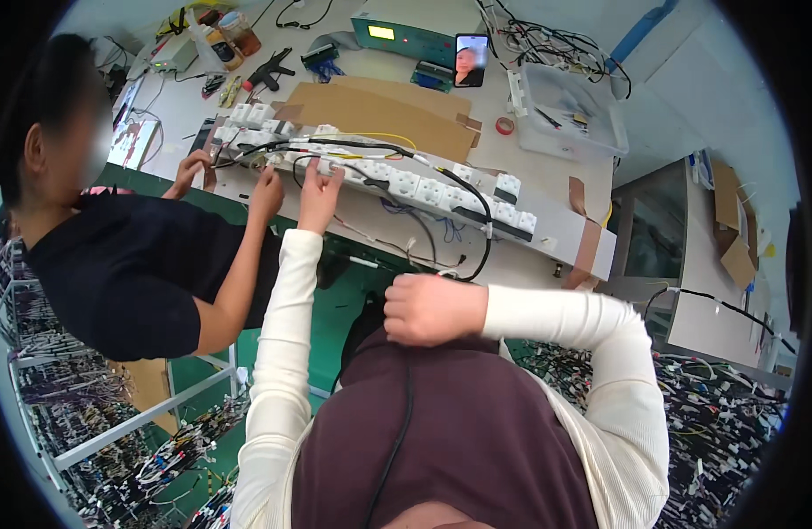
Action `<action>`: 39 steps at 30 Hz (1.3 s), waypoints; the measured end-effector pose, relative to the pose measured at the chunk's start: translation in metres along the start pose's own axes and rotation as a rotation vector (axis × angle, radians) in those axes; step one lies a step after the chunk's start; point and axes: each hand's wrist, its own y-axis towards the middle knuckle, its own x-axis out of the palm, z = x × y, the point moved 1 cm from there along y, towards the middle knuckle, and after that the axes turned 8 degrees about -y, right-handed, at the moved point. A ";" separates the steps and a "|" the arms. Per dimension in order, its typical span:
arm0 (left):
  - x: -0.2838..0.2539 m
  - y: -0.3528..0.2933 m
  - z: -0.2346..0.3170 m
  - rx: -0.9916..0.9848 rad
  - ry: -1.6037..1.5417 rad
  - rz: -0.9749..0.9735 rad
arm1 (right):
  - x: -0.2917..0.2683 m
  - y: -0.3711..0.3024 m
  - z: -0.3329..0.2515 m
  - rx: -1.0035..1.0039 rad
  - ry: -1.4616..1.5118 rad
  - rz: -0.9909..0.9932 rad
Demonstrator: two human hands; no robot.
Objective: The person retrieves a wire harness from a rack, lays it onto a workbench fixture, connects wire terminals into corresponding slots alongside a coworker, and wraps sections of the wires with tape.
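Note:
My left hand (319, 196) reaches up to a long board (556, 236) carrying a row of white socket-like connector blocks (403, 183). Its fingers are stretched and apart at the near edge of the row, beside a thin black wire. A thick black cable harness (459, 179) with white and yellow wires runs over the blocks and loops down off the right part. My right hand (432, 309) is curled closed in front of my body, below the table edge; its palm is hidden, so whatever it may hold cannot be seen. The harness's lower loop ends just above it.
On the left, a co-worker's two hands (263, 196) work at the harness's left end. Behind the board lie cardboard sheets (370, 110), a green tester (406, 40), a phone (471, 60), a glue gun (269, 70) and a clear plastic bin (569, 110). Cable bundles (723, 432) hang at lower right.

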 end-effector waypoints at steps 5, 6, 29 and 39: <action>-0.012 0.008 -0.043 0.370 0.205 0.116 | -0.019 -0.044 0.056 0.555 0.033 0.384; -0.006 0.001 -0.027 0.340 0.150 0.061 | -0.020 -0.054 0.070 0.779 -0.121 0.411; -0.073 -0.222 0.044 -0.827 0.606 0.070 | 0.021 -0.059 0.099 0.482 1.107 0.106; -0.031 -0.194 0.069 -0.786 0.001 0.565 | 0.080 -0.066 0.071 0.650 1.016 -0.091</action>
